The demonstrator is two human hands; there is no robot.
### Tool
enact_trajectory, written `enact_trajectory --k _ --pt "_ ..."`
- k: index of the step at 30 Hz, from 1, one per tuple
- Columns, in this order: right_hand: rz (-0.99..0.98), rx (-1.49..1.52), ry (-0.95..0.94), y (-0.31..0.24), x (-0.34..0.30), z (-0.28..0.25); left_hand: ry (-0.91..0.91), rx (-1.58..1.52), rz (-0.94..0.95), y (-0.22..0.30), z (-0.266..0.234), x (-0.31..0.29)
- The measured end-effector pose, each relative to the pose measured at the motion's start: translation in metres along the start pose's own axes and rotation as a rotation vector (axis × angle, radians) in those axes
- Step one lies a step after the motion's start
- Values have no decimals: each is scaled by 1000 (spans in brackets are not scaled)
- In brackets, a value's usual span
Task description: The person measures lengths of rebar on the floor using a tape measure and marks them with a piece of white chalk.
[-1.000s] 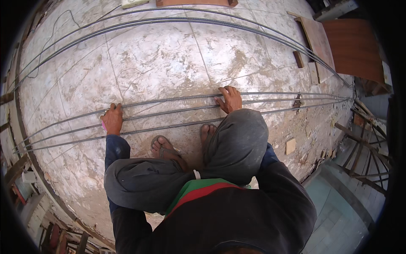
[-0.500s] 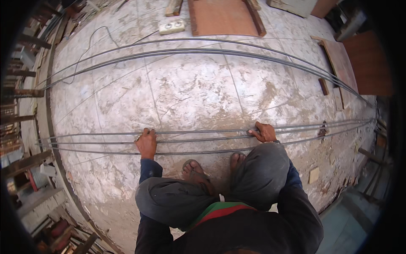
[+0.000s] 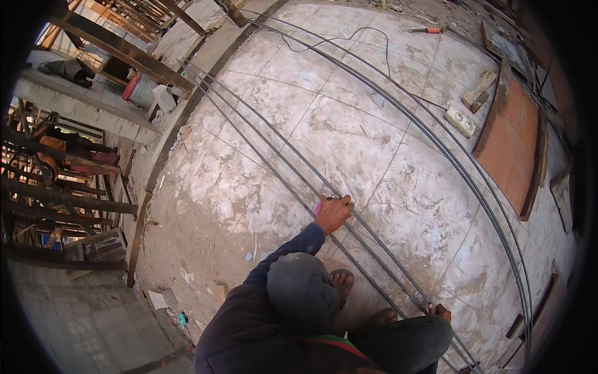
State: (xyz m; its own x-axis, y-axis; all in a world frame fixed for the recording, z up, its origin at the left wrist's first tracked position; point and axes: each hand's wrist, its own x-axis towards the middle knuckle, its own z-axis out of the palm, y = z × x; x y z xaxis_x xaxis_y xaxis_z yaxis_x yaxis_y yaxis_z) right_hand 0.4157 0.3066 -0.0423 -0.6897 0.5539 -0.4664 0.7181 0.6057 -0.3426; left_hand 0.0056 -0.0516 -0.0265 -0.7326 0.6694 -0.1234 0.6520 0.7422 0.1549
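Observation:
Three long thin steel rods (image 3: pixel 283 168) run side by side across the floor, slanting from upper left to lower right just beyond my feet. My left hand (image 3: pixel 334 214) is closed over the rods, its fingers curled down around them. Beside its fingers shows a small pink patch that I cannot make out. Farther down the same rods, at the lower right, my right hand (image 3: pixel 440 312) has its fingers bent against the rod farthest from me. My right knee hides part of that arm.
A curved bundle of steel rods (image 3: pixel 430 134) lies farther off. Beyond it are a white socket block (image 3: pixel 460 121) with a dark cord, a brown wooden panel (image 3: pixel 512 143) and a red-handled tool (image 3: pixel 432 30). Timber beams (image 3: pixel 118 47) and a bucket (image 3: pixel 140 90) stand past the floor's left edge.
The view has swung left, so the rods now slant. Both hands remain at the near rods, and a pink patch now shows beside my left hand.

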Motion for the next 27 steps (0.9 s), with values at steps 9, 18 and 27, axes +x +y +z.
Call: enact_trajectory --k 9,18,27 --pt "21 -24 -98 -18 -9 -8 -62 -36 -3 -9 -7 -9" --pt "-173 -76 131 -18 -29 -25 116 -17 19 -13 -27 -13" --pt "-356 132 139 9 -4 7 95 -77 -161 6 -26 -81"
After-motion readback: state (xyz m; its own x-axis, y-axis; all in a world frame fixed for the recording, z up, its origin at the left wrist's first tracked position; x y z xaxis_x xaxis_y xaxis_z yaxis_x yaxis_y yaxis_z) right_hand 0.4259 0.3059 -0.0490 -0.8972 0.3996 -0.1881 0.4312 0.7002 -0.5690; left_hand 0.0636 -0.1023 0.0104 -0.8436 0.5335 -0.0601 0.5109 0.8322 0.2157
